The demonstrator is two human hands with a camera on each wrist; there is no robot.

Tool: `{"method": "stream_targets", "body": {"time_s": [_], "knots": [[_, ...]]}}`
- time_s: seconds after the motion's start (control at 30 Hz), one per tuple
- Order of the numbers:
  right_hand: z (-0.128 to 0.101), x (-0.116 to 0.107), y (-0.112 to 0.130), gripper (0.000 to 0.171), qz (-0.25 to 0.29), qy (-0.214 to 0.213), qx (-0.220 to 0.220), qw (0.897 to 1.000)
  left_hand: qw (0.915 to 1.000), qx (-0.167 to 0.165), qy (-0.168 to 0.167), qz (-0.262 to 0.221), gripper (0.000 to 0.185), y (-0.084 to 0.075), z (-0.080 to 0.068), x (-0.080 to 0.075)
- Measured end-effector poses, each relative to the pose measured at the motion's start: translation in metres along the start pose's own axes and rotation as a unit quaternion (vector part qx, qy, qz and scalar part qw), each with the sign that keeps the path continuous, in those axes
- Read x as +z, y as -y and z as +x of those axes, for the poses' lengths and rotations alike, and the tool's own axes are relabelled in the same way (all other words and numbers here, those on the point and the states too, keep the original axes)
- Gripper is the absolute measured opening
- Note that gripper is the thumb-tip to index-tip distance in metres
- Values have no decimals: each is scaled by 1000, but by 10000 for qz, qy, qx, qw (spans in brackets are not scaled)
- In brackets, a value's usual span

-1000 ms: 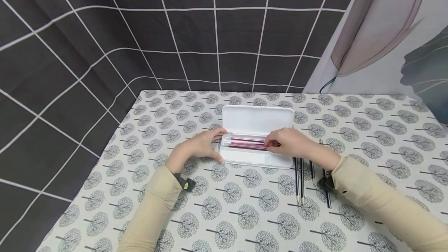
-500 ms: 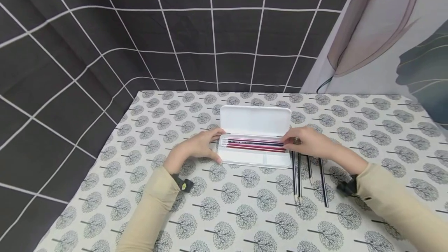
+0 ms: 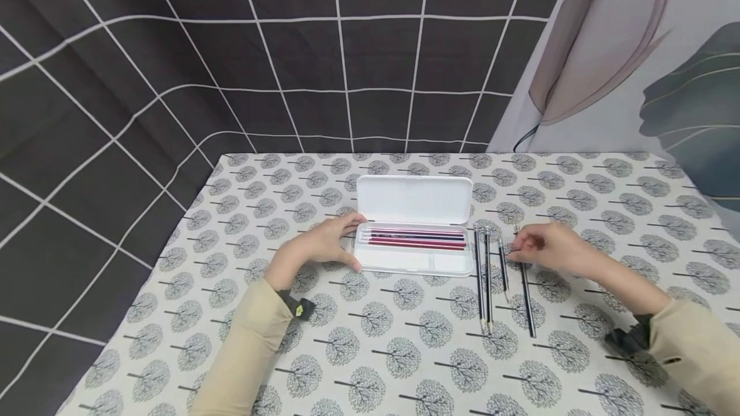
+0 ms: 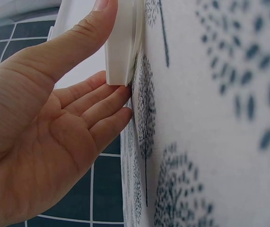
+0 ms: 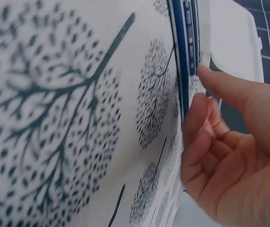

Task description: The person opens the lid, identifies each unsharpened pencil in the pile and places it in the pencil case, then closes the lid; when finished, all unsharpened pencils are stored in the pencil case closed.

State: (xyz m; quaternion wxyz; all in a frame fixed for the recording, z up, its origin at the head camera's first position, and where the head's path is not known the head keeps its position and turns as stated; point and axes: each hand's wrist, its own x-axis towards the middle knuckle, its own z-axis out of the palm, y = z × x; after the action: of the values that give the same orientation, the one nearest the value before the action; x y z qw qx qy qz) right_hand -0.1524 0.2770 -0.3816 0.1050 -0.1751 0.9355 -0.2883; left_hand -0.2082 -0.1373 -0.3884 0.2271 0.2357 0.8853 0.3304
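Note:
An open white pencil case (image 3: 399,265) lies on the patterned tablecloth with its lid raised. Several red, pink and dark pencils (image 3: 417,244) lie side by side in its rear part. My left hand (image 3: 324,241) holds the case's left end, thumb at the front corner and fingers at the back one. Right of the case, several dark pencils lie on the cloth. Over the rear part of the rightmost pencil (image 3: 527,303) is my right hand (image 3: 549,249), thumb and bent fingertips close to it and a gap between them. In the right wrist view, those fingers (image 5: 196,113) partly cover the nearest pencil.
The tablecloth (image 3: 370,397) has a grey tree print. Behind the table hangs a dark cloth with white grid lines (image 3: 381,56), and a light leaf-patterned curtain (image 3: 613,76) hangs at the right. Three dark pencils (image 3: 488,287) lie between the case and my right hand.
My right hand has left the pencils inside the case and moved right to the rightmost dark pencil. A dark pencil now shows among those inside. My left hand stays at the case's end.

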Motion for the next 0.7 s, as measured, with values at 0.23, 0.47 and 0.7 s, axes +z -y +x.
{"method": "stream_targets", "body": {"time_s": [0.23, 0.47, 0.7], "knots": [[-11, 2, -6, 40, 47, 932, 1414, 9856, 10000, -68, -10, -35, 97, 2, -2, 1], [-11, 3, 1, 37, 431, 992, 1499, 9828, 10000, -21, 0, -77, 96, 1, -2, 0], [-13, 1, -3, 27, 840, 1057, 1484, 9797, 10000, 42, 6, 3, 96, 1, 0, 0]]}}
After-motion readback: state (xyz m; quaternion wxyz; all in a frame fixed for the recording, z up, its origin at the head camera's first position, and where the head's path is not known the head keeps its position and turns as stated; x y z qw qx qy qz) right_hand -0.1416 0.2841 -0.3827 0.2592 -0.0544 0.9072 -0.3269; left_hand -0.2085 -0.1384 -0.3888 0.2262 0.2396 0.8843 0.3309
